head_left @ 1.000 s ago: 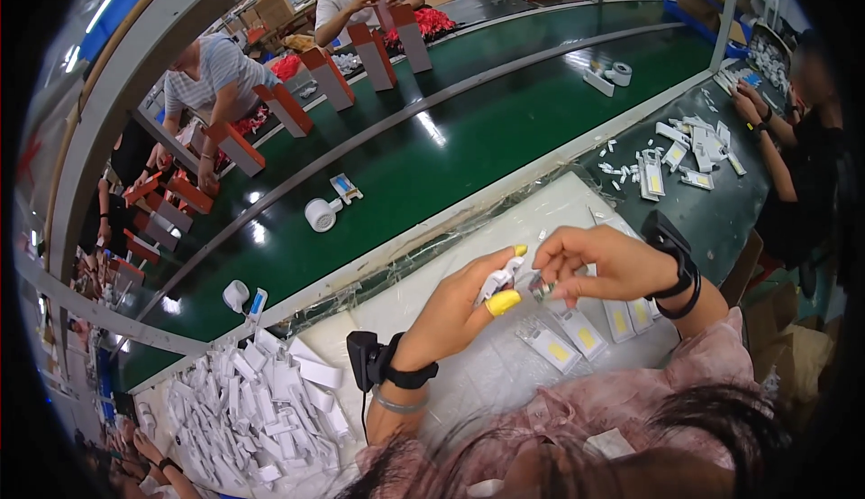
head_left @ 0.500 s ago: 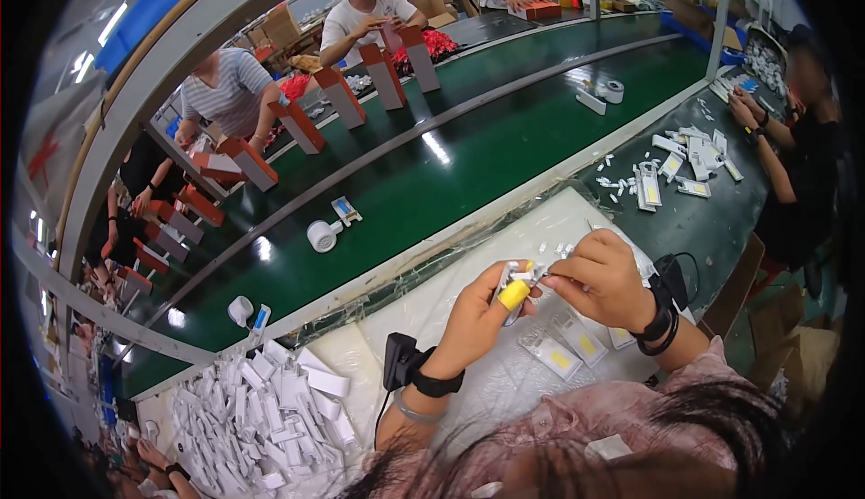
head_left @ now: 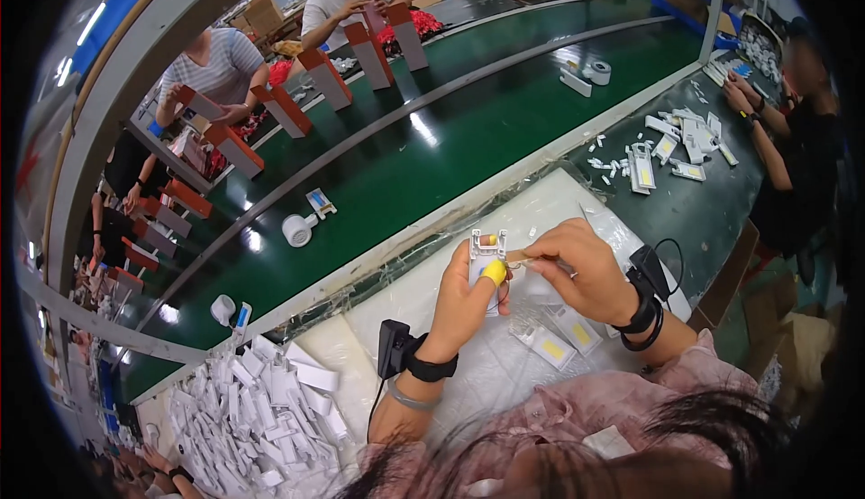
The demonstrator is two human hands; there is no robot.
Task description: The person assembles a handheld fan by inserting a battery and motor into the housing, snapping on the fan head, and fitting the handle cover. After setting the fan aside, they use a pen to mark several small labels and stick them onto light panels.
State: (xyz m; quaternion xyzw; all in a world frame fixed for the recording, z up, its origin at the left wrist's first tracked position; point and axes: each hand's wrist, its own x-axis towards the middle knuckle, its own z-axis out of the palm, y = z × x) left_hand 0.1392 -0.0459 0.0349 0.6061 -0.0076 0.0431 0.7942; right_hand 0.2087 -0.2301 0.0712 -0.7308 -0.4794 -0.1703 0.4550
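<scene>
My left hand (head_left: 461,308), a yellow finger cover on its thumb, is wrapped round a small white plastic housing (head_left: 487,248). The housing stands up from my fingers, its open, notched end facing away from me. Close against its right side, my right hand (head_left: 584,269) pinches at thumb and forefinger; what lies in the pinch is too small to make out. Beneath my hands, white panels with yellow strips (head_left: 552,347) rest on the pale foam-like sheet (head_left: 405,319).
A heap of white plastic parts (head_left: 257,418) lies at left. Beyond runs a green conveyor belt (head_left: 378,188) carrying white round-headed pieces (head_left: 297,230) and red-and-grey boxes (head_left: 324,80). More white parts (head_left: 689,138) lie at right, near a co-worker (head_left: 793,129). Other people work across the belt.
The housing has turned more upright in my left hand, its notched end now showing. My right hand has shifted slightly left and down. The view has moved a little.
</scene>
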